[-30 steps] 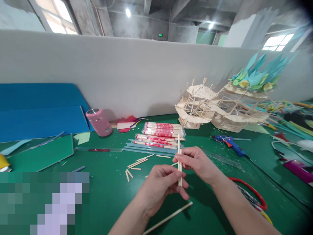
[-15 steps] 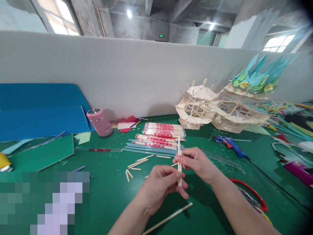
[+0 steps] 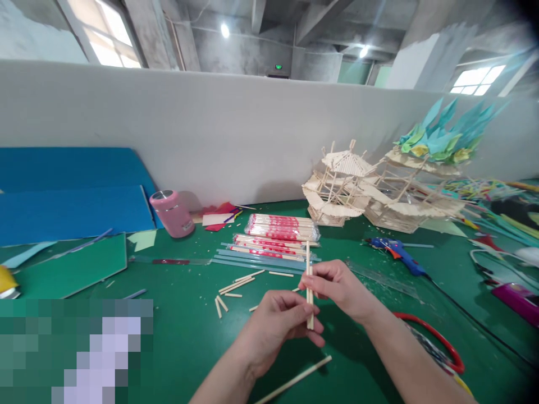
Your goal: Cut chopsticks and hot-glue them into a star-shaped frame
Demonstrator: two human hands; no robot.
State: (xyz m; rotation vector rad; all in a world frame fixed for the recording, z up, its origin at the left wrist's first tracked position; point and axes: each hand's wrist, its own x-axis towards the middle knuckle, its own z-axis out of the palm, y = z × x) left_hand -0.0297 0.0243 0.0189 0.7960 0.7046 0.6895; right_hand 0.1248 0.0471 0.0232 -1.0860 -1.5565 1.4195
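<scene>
Two pale wooden sticks (image 3: 309, 289), like chopsticks, stand upright side by side between my hands; the left one reaches higher. My left hand (image 3: 286, 320) pinches them near the lower end between thumb and fingers. Higher up, the thumb and fingertips of my right hand (image 3: 330, 283) close on the same pair. A longer loose stick (image 3: 295, 380) lies on the green table below my hands. Several short cut stick pieces (image 3: 238, 283) are scattered to the left. Behind them are blue-grey strips (image 3: 252, 261) and plastic-wrapped chopstick packs (image 3: 282, 226).
A blue glue gun (image 3: 396, 252) lies at right, its cord running past a red-handled tool (image 3: 442, 336). Stick-built models (image 3: 341, 191) stand against the white partition (image 3: 210, 134). A pink cup (image 3: 172, 213) and a green board (image 3: 80, 266) are at left. The lower left corner is pixelated.
The view has tilted up slightly, so everything sits a little lower in the picture. Both hands keep nearly the same hold on the two sticks.
</scene>
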